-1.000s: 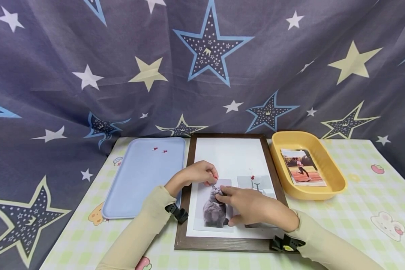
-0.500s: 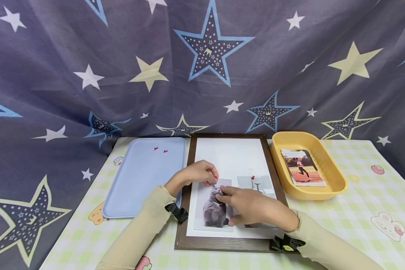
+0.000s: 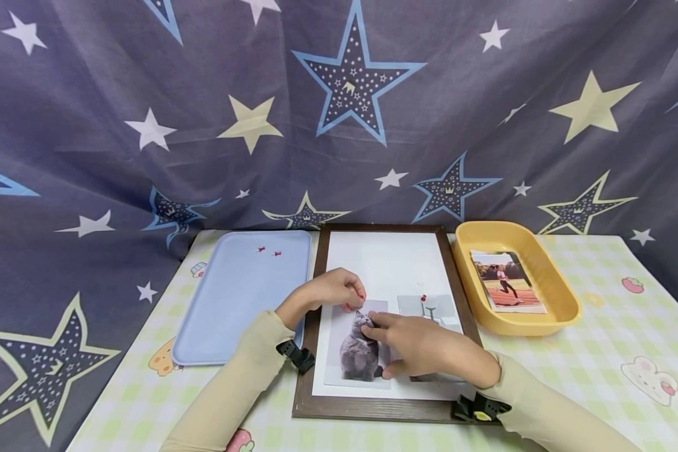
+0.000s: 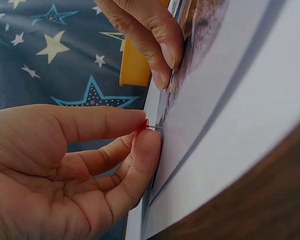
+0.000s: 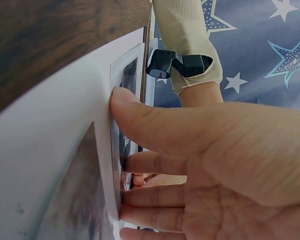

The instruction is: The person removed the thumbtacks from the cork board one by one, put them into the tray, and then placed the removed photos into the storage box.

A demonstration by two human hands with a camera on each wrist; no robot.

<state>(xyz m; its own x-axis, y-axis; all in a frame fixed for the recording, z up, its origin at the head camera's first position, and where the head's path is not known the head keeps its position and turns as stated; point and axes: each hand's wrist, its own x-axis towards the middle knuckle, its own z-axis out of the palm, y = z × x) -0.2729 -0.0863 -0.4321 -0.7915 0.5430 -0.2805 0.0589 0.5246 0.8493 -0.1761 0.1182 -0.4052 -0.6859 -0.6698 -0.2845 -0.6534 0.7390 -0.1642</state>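
Observation:
A photo of a grey cat (image 3: pixel 355 355) lies on the white board (image 3: pixel 381 263) with the dark wooden frame (image 3: pixel 373 409). At the photo's top edge, my left hand (image 3: pixel 330 289) pinches a red push pin (image 4: pixel 143 125) between thumb and index finger; in the left wrist view its metal point meets the photo. My right hand (image 3: pixel 424 345) rests fairly straight fingertips on the cat photo, thumb near its lower right edge. A second photo (image 3: pixel 407 306) with a red push pin (image 3: pixel 423 298) at its top is partly hidden beneath that hand.
Left of the frame, a light blue tray (image 3: pixel 226 301) carries two red push pins (image 3: pixel 277 253). On the right stands a yellow basket (image 3: pixel 567 307) with a stack of photos (image 3: pixel 505 282). A star-patterned curtain (image 3: pixel 339 169) hangs behind the table.

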